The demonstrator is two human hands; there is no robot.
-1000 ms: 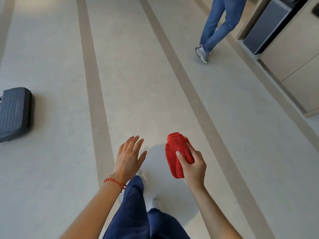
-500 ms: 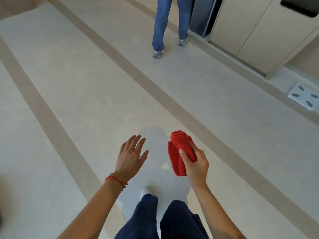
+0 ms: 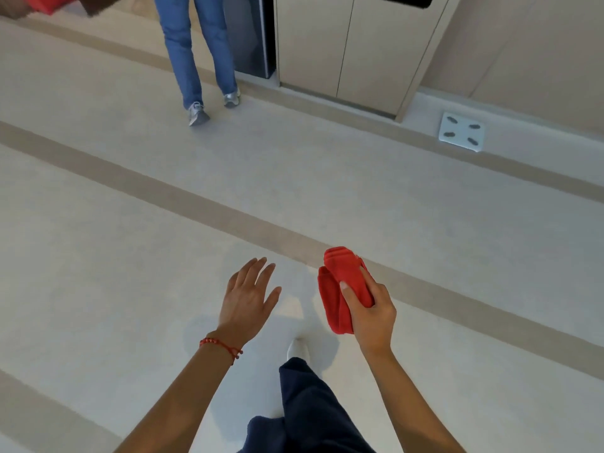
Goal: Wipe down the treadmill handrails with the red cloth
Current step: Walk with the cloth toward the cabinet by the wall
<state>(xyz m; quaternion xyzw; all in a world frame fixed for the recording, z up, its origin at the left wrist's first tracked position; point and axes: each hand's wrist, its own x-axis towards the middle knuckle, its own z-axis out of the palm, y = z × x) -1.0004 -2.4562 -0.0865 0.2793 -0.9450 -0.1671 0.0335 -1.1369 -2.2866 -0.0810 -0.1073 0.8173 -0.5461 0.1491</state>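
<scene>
A folded red cloth (image 3: 340, 282) is held upright in my right hand (image 3: 371, 313), low and right of centre, with the thumb pressed across its front. My left hand (image 3: 249, 300) hovers beside it to the left, palm down, fingers spread, holding nothing; a red string bracelet circles that wrist. Both hands are over bare floor. No treadmill or handrail shows in this view.
A person in blue jeans (image 3: 196, 50) stands ahead at the top centre next to beige cabinet doors (image 3: 346, 44). A white bathroom scale (image 3: 461, 131) lies on the floor at the right. Pale floor with tan stripes (image 3: 183, 201) stretches around me. My dark trouser leg is below.
My view has swung to the right: the grey object on the left has left the frame, and the cabinets and the scale have come in. Both hands keep their pose.
</scene>
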